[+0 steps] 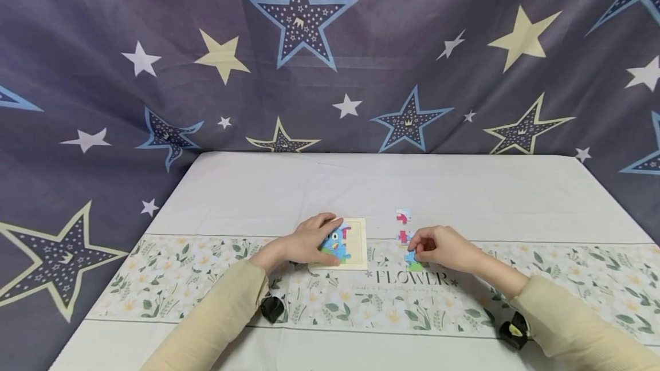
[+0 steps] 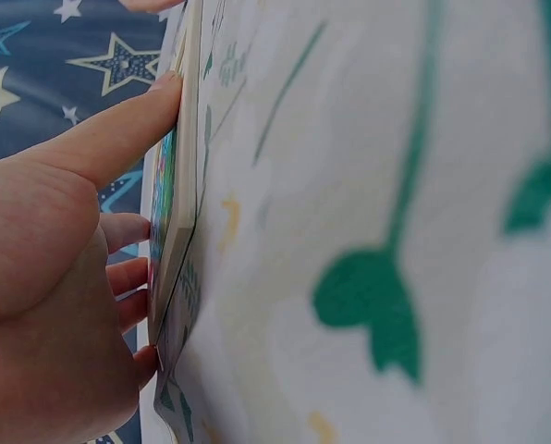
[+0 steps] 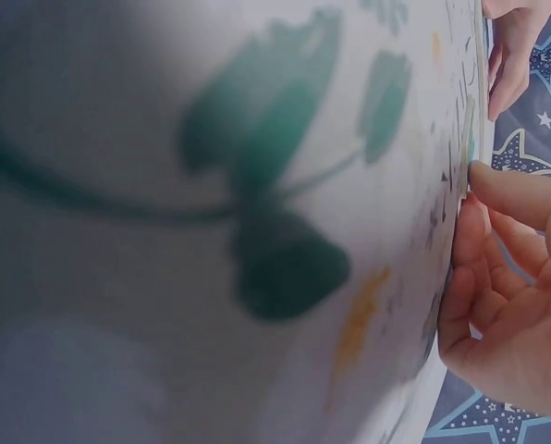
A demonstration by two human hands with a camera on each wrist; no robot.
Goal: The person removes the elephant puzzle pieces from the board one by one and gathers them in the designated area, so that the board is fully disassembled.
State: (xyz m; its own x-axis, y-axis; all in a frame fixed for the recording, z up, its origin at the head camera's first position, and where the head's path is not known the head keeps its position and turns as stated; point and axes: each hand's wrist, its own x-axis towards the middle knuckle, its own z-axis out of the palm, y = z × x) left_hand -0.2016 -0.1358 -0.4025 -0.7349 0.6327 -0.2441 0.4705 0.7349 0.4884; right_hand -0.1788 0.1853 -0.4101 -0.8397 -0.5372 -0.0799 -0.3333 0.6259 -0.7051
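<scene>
My left hand [image 1: 309, 239] rests on a small pale jigsaw tray [image 1: 357, 242], its fingers and thumb spread over the left part. Fitted pieces there form a blue cartoon figure [image 1: 335, 238] with an eye, partly hidden by the hand; the right part shows bare board. Seen in the left wrist view, the thumb [image 2: 132, 125] lies straight across the tray's edge. To the right, my right hand [image 1: 446, 249] pinches a blue-and-green jigsaw piece [image 1: 413, 262] between thumb and forefinger, low at the tabletop. Whether the piece touches the cloth, I cannot tell.
Two more jigsaw pieces lie beyond the right hand: a white-and-pink one [image 1: 403, 216] and a pink-and-blue one [image 1: 402, 236]. Beneath everything is a white tablecloth [image 1: 464, 193] with a flowered band and the word FLOWER. A dark star-patterned curtain [image 1: 361, 33] hangs behind the table.
</scene>
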